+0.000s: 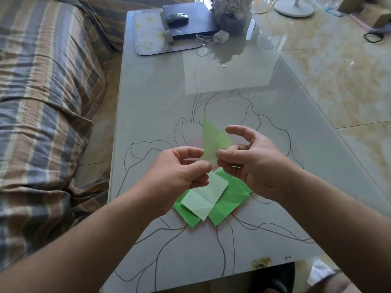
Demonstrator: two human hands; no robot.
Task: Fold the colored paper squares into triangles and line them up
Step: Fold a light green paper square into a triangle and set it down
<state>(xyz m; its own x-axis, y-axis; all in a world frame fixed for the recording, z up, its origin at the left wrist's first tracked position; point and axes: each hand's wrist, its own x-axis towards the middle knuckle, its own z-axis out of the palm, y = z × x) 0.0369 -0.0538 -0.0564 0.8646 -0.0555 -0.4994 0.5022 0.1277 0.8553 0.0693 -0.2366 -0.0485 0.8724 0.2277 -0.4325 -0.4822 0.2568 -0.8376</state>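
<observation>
Paper (pixel 213 142), pale green and folded to a triangle, is up over the tabletop (pixel 160 98), pinched by my left hand (pixel 182 172) and right hand (pixel 249 159), so next I'd judge it needs laying down beside the stack (pixel 224 199).

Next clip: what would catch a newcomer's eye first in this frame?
First, the pale green folded paper held up above the table's near half, pinched between the left hand and the right hand. Just beneath the hands, a pile of green paper squares lies on the glass table. At the far end sits a black laptop with a mouse on top.
</observation>
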